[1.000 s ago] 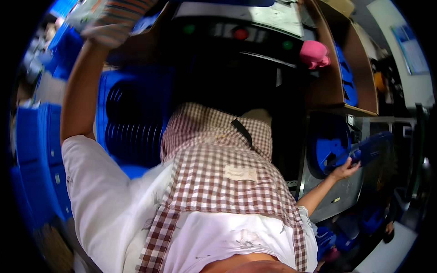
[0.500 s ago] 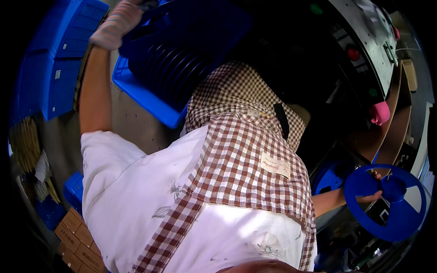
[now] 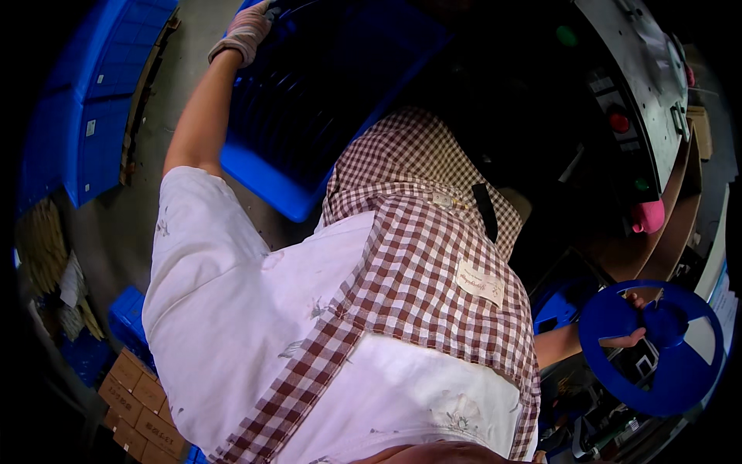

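Observation:
At the right, my bare right hand (image 3: pixel 627 338) is closed on a blue plastic reel (image 3: pixel 671 393), a round spool flange with a hub and cut-out openings. The reel hides part of my fingers. Far up at the left, my left hand (image 3: pixel 246 32) wears a striped knit glove and is at the edge of a blue crate (image 3: pixel 280 195). Its fingers look curled, with the tips in shadow near the top of the picture; what they hold cannot be made out. Inside the crate, dark round discs (image 3: pixel 259 116) stand in a row.
Stacked blue bins (image 3: pixel 104 127) stand on a pallet at the left. Brown cartons (image 3: pixel 139 402) lie at the lower left. To the right is a machine with a metal top (image 3: pixel 630 58), a red button (image 3: pixel 619 123) and a pink object (image 3: pixel 648 216) beside it.
My left hand has moved right and slightly down along the crate. My right hand still holds the reel in nearly the same place. The view has shifted a little.

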Action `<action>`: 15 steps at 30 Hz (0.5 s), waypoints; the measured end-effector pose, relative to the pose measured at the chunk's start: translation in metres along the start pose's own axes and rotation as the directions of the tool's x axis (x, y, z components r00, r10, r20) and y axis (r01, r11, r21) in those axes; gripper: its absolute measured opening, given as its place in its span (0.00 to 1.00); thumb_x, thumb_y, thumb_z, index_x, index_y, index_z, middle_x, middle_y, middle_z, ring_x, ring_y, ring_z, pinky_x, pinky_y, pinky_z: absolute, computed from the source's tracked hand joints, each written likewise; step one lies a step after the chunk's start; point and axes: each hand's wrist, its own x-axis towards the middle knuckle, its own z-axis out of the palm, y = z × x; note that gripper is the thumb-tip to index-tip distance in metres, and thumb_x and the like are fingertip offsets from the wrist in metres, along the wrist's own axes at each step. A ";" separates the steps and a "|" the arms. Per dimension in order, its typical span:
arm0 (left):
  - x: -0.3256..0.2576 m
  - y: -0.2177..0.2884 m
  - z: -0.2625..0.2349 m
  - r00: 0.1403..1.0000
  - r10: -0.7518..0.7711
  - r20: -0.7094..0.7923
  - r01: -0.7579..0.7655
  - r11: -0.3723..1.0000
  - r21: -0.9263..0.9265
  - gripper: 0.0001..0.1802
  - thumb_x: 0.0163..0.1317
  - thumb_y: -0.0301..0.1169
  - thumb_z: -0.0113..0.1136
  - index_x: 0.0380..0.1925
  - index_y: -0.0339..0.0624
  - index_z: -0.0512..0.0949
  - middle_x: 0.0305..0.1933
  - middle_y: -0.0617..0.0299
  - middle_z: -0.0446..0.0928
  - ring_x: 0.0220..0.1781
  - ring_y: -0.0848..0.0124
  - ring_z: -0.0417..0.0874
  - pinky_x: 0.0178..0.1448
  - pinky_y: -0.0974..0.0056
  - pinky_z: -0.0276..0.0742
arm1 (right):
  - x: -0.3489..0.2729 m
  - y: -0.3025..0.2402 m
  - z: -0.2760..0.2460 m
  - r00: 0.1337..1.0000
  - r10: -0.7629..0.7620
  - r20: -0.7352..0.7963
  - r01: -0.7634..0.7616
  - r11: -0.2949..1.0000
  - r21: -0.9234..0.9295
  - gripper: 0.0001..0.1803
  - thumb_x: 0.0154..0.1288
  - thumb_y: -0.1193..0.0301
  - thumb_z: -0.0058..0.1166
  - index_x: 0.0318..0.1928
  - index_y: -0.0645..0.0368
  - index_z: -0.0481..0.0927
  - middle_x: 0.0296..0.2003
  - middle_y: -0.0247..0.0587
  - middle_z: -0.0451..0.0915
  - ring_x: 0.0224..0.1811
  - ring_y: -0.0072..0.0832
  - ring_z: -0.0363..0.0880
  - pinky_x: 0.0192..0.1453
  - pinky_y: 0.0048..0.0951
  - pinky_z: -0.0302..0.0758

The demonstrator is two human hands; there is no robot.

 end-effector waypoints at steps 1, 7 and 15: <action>-0.002 -0.001 0.002 1.000 0.016 0.012 -0.017 0.998 0.059 0.13 0.62 0.35 0.59 0.45 0.44 0.78 0.39 0.46 0.81 0.39 0.50 0.82 0.43 0.57 0.77 | 0.001 -0.001 0.001 1.000 -0.001 0.002 0.001 1.000 0.003 0.20 0.67 0.60 0.44 0.49 0.65 0.70 0.39 0.44 0.73 0.45 0.33 0.71 0.57 0.35 0.69; -0.008 -0.029 0.018 0.965 -0.164 0.202 0.134 0.979 0.155 0.22 0.64 0.33 0.54 0.59 0.57 0.71 0.50 0.52 0.79 0.53 0.54 0.79 0.54 0.56 0.75 | -0.006 0.001 0.006 1.000 -0.009 0.003 0.009 1.000 0.016 0.21 0.67 0.60 0.45 0.50 0.65 0.70 0.39 0.44 0.73 0.45 0.34 0.71 0.57 0.35 0.69; 0.054 0.089 -0.102 0.835 0.318 -0.448 -0.431 0.885 -0.177 0.14 0.65 0.35 0.55 0.48 0.46 0.78 0.46 0.52 0.80 0.50 0.58 0.81 0.54 0.59 0.76 | -0.011 0.004 0.018 0.995 -0.088 -0.055 0.093 0.991 0.100 0.21 0.67 0.61 0.46 0.51 0.66 0.69 0.39 0.45 0.73 0.46 0.34 0.70 0.58 0.35 0.69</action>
